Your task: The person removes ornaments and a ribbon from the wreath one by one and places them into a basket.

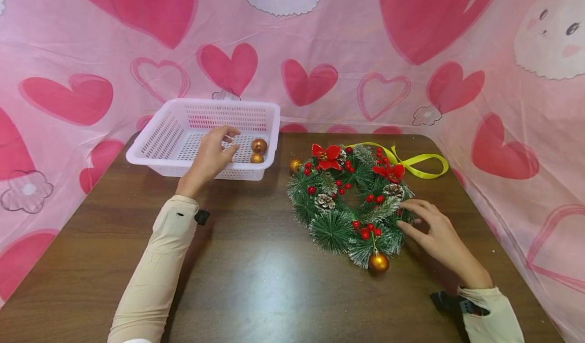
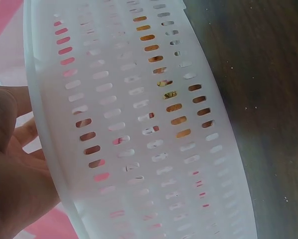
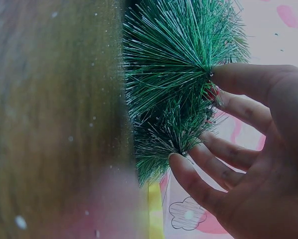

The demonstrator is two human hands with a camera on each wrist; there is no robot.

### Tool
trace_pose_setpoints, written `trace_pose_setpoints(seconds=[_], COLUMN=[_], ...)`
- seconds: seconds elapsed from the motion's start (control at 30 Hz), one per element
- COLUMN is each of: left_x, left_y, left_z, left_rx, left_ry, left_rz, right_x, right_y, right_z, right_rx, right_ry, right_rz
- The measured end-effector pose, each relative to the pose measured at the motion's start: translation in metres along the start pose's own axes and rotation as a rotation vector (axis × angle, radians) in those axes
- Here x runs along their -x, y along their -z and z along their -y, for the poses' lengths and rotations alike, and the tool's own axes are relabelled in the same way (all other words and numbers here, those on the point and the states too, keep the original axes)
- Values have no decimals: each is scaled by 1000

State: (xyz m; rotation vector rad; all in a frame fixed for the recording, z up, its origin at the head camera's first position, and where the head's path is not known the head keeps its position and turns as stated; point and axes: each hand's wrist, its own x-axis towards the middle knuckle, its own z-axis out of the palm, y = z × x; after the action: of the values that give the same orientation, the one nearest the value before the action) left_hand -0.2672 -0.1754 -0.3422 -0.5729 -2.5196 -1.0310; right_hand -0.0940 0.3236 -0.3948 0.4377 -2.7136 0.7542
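My left hand (image 1: 215, 147) is above the white plastic basket (image 1: 157, 161), fingers loosely bent with nothing between them. In the left wrist view it shows beyond the basket's rim. Inside the basket's right part lie a copper ball ornament (image 1: 259, 146) and a smaller gold ball (image 1: 257, 158). My right hand (image 1: 439, 234) is at the right edge of a green Christmas wreath (image 1: 332, 231), its spread, relaxed fingertips touching the needles. Pine cones (image 1: 325, 202), red berries (image 1: 365, 231) and red flowers (image 1: 326, 156) decorate the wreath. A gold ball (image 1: 379, 262) hangs at its front.
Another gold ball (image 1: 295, 165) sits at the wreath's back left. A looped yellow ribbon (image 1: 427, 173) extends from its back right. The brown wooden table (image 1: 247, 282) meets a pink heart-patterned cloth (image 1: 347, 38) behind and at the sides.
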Motion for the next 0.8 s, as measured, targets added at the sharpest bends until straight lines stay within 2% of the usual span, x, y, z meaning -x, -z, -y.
trace_pose_setpoints(seconds=[0.37,0.8], left_x=[0,2], left_y=[0,-7], left_z=[-9,-41], left_rx=[13,1], left_ry=[-20,-139], left_rz=[-4,10], right_x=[0,0], right_y=[0,-1], right_z=[-1,0], right_rx=[-5,-1], right_ry=[4,12], right_rz=[0,-11])
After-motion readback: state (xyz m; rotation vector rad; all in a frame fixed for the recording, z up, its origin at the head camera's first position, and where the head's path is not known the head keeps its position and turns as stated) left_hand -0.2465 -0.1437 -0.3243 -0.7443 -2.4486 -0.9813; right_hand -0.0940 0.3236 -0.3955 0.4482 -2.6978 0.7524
